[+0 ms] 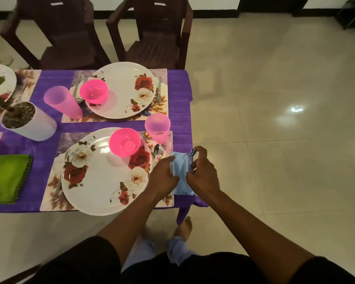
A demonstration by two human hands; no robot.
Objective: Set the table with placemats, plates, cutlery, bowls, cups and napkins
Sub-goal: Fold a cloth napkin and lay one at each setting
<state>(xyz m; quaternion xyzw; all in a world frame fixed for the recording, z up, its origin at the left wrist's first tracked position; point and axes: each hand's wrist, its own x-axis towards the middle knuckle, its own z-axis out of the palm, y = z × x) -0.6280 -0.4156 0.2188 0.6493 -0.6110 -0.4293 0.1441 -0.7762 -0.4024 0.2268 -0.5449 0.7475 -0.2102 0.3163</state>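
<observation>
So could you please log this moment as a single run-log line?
phase: napkin placement | left hand: holds blue napkin | right hand: grips napkin's right edge | spot: right of near plate | far setting: no napkin visible

A white plant pot [32, 125] stood on the purple tablecloth [178, 95]; beyond it, two dark chairs [152, 31] faced the cloth.

- Near plate [103, 177]: on placemat [55, 185], bowl [125, 142] on it.
- Spoon [157, 151]: right of plate.
- Cup [157, 126]: behind spoon.
- Napkin [180, 173]: right of placemat.
</observation>
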